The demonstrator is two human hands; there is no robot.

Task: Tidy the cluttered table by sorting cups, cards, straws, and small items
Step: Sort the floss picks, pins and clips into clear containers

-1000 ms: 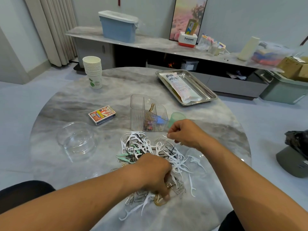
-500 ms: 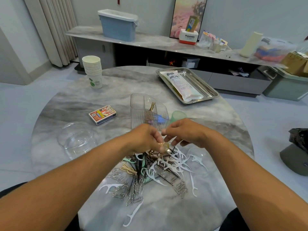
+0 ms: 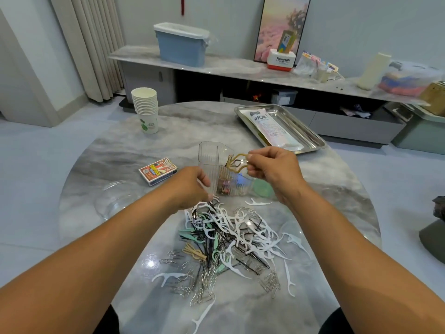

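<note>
**A:** So where's it at? The right hand is pinching a rubber band right over the clear organizer, mid-frame. The compartment opening sits just below and left of the pinch.

**B:** Yep, right's nearer. The left hand has its fingers curled beside the organizer wall; I can't tell if it's actually gripping. A pile of floss picks and clips waits lower centre.

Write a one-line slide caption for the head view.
Right hand pinches rubber bands over the clear organizer; left hand hovers beside it.
</note>
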